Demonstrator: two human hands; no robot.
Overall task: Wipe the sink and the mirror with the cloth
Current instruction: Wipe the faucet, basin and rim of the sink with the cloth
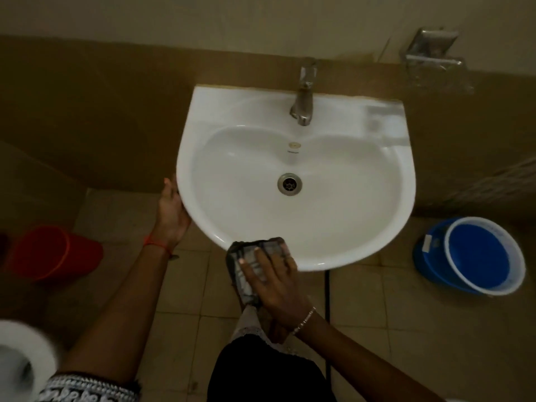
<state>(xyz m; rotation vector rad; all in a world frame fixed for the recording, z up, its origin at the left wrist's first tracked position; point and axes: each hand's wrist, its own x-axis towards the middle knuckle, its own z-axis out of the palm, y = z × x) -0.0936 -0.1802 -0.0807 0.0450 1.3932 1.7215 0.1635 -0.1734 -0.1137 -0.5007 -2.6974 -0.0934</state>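
Note:
A white wall-mounted sink (342,227) fills the middle of the head view, with a metal tap (303,103) at its back and a round drain (289,184) in the bowl. My right hand (278,282) presses a dark grey cloth (249,265) against the sink's front rim, at the lower left of the curve. My left hand (171,213) rests against the sink's left outer edge, fingers along the rim. No mirror is in view.
A blue bucket (478,256) with a white rim sits on the tiled floor at the right. A red bucket (55,250) lies at the left. Part of a white toilet (20,355) shows at the bottom left. A metal soap holder (432,53) hangs on the wall.

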